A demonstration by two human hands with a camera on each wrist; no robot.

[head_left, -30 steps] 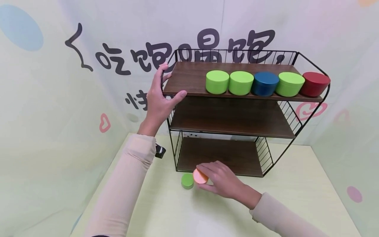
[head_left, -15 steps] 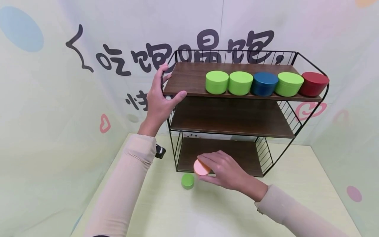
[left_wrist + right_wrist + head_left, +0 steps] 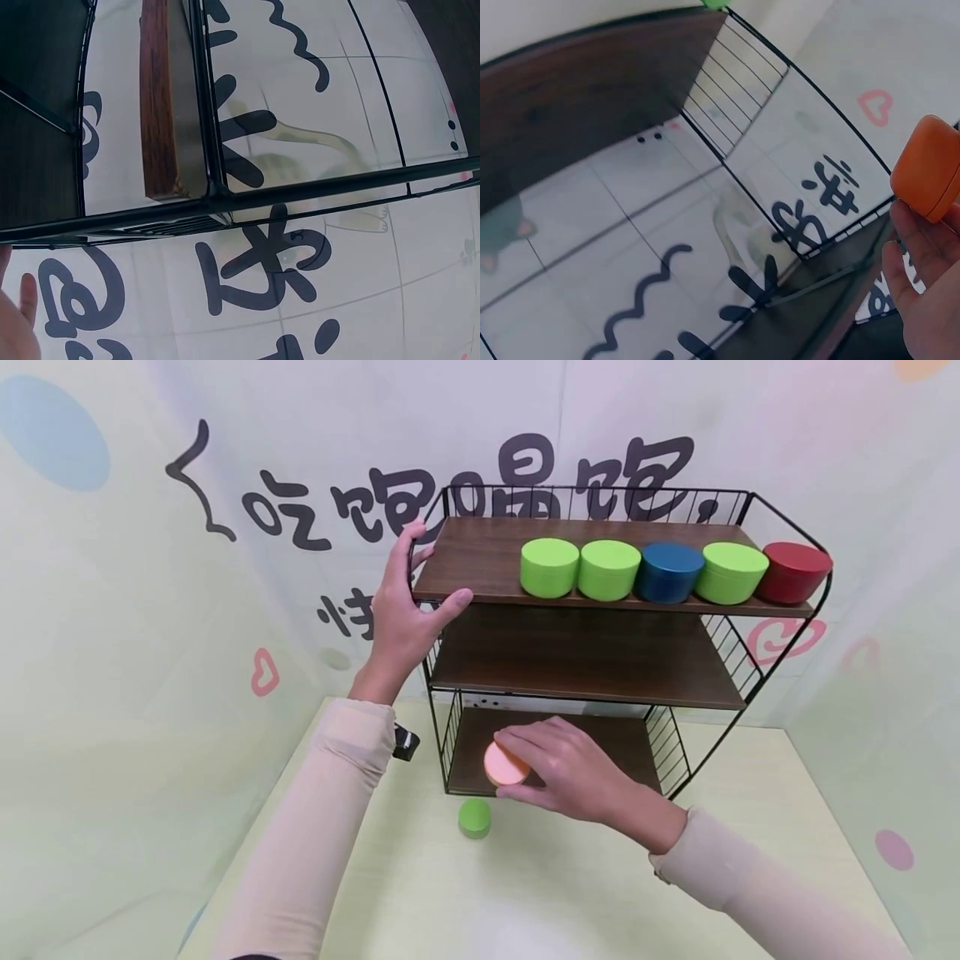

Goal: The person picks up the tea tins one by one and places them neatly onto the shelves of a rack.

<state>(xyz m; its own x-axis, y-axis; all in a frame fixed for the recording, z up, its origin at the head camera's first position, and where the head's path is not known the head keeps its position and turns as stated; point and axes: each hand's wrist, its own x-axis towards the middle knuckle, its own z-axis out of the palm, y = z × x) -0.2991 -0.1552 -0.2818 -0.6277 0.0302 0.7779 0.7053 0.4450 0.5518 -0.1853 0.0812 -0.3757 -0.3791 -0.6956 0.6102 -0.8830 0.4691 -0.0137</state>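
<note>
My left hand point(image 3: 397, 618) grips the top left corner of a three-tier shelf rack point(image 3: 585, 652) of dark wood boards and black wire. Its thumb lies at the front edge of the top board, its fingers around the side frame. Only a little of that hand point(image 3: 16, 322) shows at the edge of the left wrist view. My right hand point(image 3: 577, 770) holds a round orange tin point(image 3: 506, 765) with a pale pinkish lid between thumb and fingers. In the head view the tin overlaps the bottom board's front left part. The right wrist view shows its orange side point(image 3: 924, 172).
A green tin point(image 3: 475, 819) stands on the pale table point(image 3: 420, 893), just before the rack's front left foot. Along the top board's front edge are several tins, among them a blue tin point(image 3: 670, 574) and a red tin point(image 3: 795, 573). Printed cloth walls point(image 3: 187, 610) enclose the space.
My right hand has lifted the orange tin up and forward, from beside the green tin to over the bottom board's front edge. The left hand stays on the rack.
</note>
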